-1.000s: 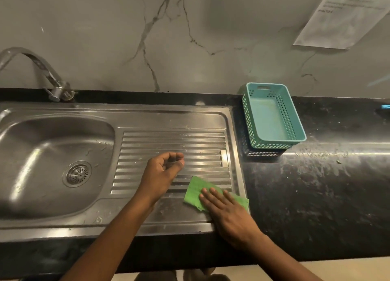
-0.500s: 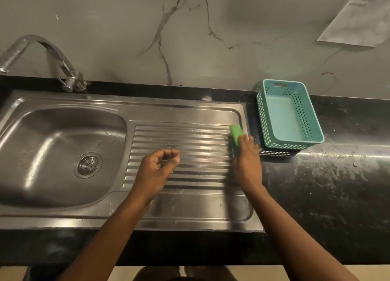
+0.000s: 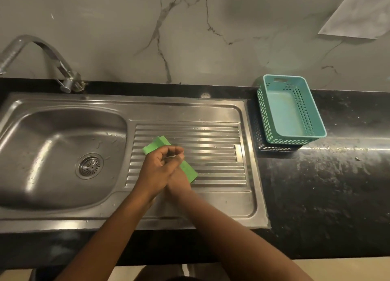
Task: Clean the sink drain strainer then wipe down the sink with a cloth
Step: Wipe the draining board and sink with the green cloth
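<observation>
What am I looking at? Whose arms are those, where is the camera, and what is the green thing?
There is no machine here: those are a person's two arms. The camera sits on the person's head and looks down, so you see what they see. In front is a metal sink with a tap and a round drain strainer in the bowl. On the ridged part beside the bowl lies a green cloth. The right hand rests on it, mostly hidden under the left hand, whose fingers are curled and seem to hold nothing. To the right, on the black counter, a teal basket sits on a dark one.
</observation>
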Available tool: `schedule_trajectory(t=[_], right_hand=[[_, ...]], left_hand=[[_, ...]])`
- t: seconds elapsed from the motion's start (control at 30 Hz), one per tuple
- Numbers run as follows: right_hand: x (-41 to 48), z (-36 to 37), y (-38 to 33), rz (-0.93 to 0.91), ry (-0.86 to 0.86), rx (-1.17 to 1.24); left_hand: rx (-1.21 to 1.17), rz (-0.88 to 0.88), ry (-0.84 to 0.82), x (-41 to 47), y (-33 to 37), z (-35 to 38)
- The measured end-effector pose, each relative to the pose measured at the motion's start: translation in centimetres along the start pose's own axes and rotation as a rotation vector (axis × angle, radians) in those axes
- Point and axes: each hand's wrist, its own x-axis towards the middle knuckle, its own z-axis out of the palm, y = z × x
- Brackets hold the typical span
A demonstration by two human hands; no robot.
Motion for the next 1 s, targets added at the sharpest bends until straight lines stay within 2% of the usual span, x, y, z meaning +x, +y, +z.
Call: schedule_trajectory(t=[0.13, 0.2, 0.43, 0.6, 0.63, 0.67, 0.73, 0.8, 0.87, 1.0], right_hand=[[-0.2, -1.2, 3.1, -0.163, 0.013, -0.154], [-1.3, -2.9, 5.9, -0.147, 0.069, -0.173], [-6.9, -9.9, 15.0, 0.203, 0.266, -0.171], [-3.3, -5.7, 9.9, 0.541, 0.438, -0.16], [-2.4, -4.9, 8.3, 0.558, 0.441, -0.126], [-1.6, -4.0, 6.6, 0.528, 0.421, -0.092], [-0.3, -1.8, 3.0, 0.337, 0.293, -0.055], [0.5, 1.2, -1.3, 0.09, 0.115, -0.113], [0.8, 3.7, -4.5, -0.053, 0.004, -0.2], [-0.7, 2.5, -2.5, -0.212, -0.066, -0.312]], left_hand=[[-0.021, 0.015, 0.005, 0.2, 0.3, -0.6], [-0.037, 0.012, 0.011, 0.3, 0.4, -0.7], [-0.015, 0.018, -0.019, 0.6, 0.0, -1.9], [-0.008, 0.048, 0.014, 0.4, -1.4, -4.0], [-0.014, 0.045, 0.026, 0.3, -1.8, -4.6], [-0.017, 0.041, 0.038, 0.1, -2.1, -5.1], [-0.015, 0.043, 0.071, 0.0, -2.6, -5.8], [-0.015, 0.049, 0.112, -0.1, -2.8, -6.4], [-0.011, 0.05, 0.129, -0.2, -2.9, -7.1], [-0.008, 0.063, 0.102, 0.1, -2.8, -7.9]])
